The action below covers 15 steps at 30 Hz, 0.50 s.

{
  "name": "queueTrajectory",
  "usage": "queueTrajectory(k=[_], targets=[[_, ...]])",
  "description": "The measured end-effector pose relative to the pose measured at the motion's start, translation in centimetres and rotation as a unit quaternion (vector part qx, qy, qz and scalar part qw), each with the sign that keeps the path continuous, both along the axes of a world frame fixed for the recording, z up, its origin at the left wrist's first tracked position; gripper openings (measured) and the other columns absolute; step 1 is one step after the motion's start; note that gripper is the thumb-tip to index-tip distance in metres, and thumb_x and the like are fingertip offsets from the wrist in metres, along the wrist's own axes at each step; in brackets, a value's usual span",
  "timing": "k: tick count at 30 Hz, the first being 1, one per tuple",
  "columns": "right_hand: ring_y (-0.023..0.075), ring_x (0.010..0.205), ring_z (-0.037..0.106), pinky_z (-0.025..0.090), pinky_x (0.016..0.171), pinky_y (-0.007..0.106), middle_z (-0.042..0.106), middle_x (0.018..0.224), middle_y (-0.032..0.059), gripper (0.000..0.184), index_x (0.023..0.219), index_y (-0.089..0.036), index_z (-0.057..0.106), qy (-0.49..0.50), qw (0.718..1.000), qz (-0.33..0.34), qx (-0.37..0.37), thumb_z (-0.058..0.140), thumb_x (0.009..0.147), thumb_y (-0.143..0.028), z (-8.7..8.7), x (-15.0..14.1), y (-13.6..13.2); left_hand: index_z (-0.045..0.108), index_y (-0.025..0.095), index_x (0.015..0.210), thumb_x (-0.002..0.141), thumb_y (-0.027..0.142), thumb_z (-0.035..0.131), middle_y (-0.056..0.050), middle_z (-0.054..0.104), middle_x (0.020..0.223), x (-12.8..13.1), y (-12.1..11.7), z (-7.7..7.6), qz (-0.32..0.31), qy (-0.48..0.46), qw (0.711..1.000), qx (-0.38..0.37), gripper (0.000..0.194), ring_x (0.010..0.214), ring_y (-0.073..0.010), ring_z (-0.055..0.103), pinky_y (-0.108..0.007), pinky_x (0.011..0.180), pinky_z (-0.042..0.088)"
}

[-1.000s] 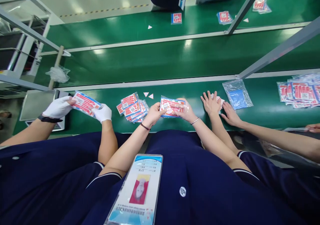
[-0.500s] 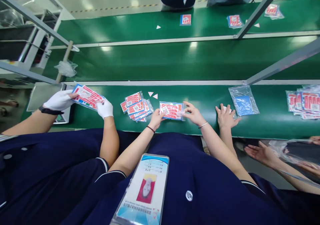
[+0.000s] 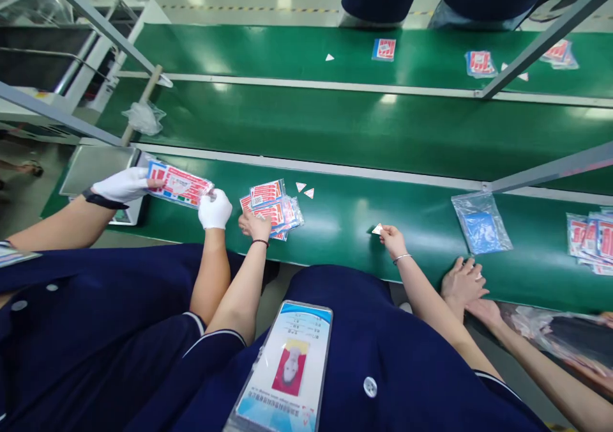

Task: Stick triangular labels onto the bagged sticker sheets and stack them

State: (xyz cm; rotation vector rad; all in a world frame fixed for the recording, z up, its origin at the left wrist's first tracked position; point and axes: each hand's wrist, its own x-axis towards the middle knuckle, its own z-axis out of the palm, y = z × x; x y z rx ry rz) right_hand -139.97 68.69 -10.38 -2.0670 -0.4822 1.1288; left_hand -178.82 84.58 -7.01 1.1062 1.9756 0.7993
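My left hand (image 3: 255,225) is at the left front of a loose pile of flat printed plastic packets (image 3: 291,211). Its curled fingers close on the edge of a red and white packet (image 3: 271,214) lying on top of the pile. Over the green bench, well to the right, my right hand (image 3: 394,241) pinches a small white triangular piece (image 3: 378,229) between thumb and fingers. Just beyond the pile lie two similar triangular pieces (image 3: 301,186).
At left, a co-worker's white-gloved hands (image 3: 214,209) hold a long printed packet (image 3: 180,185). Another person's bare hand (image 3: 462,283) rests on the bench near a clear bag with blue contents (image 3: 481,231). More packets (image 3: 590,240) lie far right. A metal post (image 3: 550,170) slants over the bench.
My left hand has moved left to the pile with the packet that both hands held. My right hand has let go of that packet and shows a triangular piece. The view has shifted slightly.
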Motion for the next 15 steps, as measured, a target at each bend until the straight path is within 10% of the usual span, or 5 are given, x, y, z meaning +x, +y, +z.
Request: queueTrajectory(k=[7,15], targets=[[0.0136,0.055,0.057,0.047,0.055,0.025,0.063,0.064,0.0007,0.012,0.078,-0.019,0.059,-0.032,0.995,0.072,-0.064,0.059,0.071,-0.029,-2.9,-0.6,-1.4,0.045,0.011,0.140,0.075,0.019,0.070,-0.019,0.030,0.154,11.3,3.3,-2.1,-0.315,0.158,0.935,0.026,0.070,0.147,-0.0278,0.023,-0.035,0.120,0.023],[0.0122,0.057,0.057,0.045,0.057,0.024,0.065,0.068,-0.0002,0.008,0.077,-0.020,0.059,-0.010,0.991,0.104,-0.086,0.054,0.073,-0.026,-2.9,-0.1,-2.0,0.025,-0.006,0.148,0.091,0.033,0.051,-0.034,0.009,0.155,15.2,3.8,-5.6,-0.347,0.255,0.902,-0.036,0.074,0.147,-0.0418,0.003,-0.060,0.118,0.007]])
